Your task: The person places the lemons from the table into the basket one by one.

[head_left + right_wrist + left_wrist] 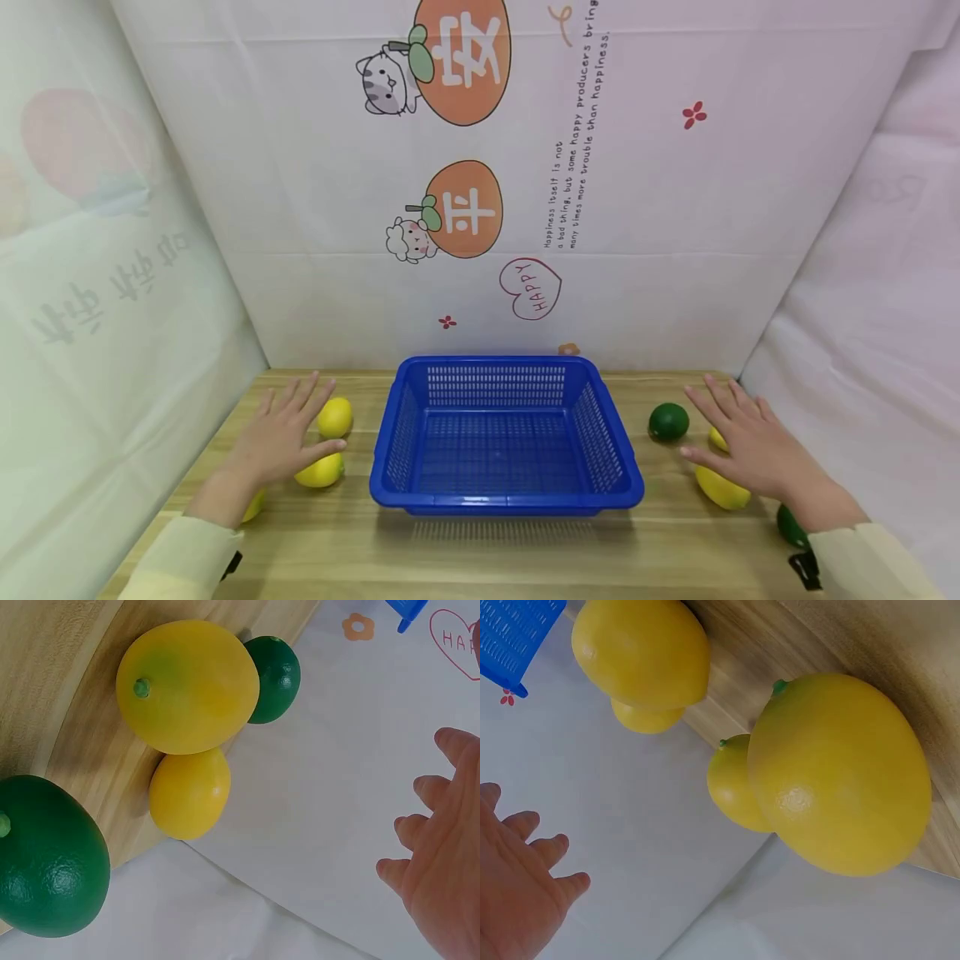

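My left hand (281, 437) hovers with spread fingers over the left side of the table, holding nothing. Around it lie yellow lemons: one (335, 417) by the fingertips, one (321, 472) below the thumb and one (255, 506) partly hidden by the wrist. The left wrist view shows a large near lemon (840, 776) and several others. On the right, my right hand (753, 446) is likewise spread and holds nothing. Near it are a green lime (668, 422), a lemon (722, 489), a partly covered lemon (717, 439) and another lime (791, 527) beside the wrist.
A blue plastic basket (507, 501) with perforated walls stands mid-table between the hands, nothing inside it. White printed cloth (637, 208) rises behind the wooden table (495, 567) and along both sides.
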`<state>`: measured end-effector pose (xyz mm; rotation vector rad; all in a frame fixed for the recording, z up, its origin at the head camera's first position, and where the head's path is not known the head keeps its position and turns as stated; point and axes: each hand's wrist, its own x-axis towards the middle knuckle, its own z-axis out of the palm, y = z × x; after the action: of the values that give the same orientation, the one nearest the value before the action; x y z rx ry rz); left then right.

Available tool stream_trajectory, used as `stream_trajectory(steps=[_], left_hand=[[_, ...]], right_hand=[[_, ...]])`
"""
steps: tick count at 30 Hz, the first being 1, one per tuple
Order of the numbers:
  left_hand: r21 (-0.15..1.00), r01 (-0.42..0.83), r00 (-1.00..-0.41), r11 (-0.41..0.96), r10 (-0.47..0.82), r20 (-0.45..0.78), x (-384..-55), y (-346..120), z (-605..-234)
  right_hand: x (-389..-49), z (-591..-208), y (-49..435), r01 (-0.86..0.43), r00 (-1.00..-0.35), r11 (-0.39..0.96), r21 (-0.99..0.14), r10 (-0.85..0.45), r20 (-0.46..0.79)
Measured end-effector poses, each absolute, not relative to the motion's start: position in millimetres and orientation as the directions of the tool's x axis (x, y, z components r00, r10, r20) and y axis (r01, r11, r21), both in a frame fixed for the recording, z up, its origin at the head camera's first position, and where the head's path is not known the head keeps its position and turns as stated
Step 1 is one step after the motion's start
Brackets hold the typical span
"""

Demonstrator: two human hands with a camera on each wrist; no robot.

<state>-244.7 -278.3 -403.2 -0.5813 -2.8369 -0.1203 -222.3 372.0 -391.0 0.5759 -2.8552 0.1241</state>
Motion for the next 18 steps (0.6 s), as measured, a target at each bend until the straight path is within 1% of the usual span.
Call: stream_trajectory(steps=[10, 13, 18], left_hand=[[0.046, 0.477, -0.846, 0.878, 0.444, 0.294, -241, -273, -404], [0.045, 0.504, -0.826, 0.862, 0.466, 0.317, -239, -271, -403], [0.032, 0.55, -0.786, 0.835, 0.504, 0.358, -237, -266, -403]], right_hand=[[-219, -388, 369, -0.38, -0.892, 0.925, -0.017, -0.361, 0.273], [-218, -387, 367, -0.378, -0.889, 0.925, -0.018, -0.358, 0.284], [-217, -390, 367, -0.402, -0.868, 0.915, -0.009, -0.378, 0.321]])
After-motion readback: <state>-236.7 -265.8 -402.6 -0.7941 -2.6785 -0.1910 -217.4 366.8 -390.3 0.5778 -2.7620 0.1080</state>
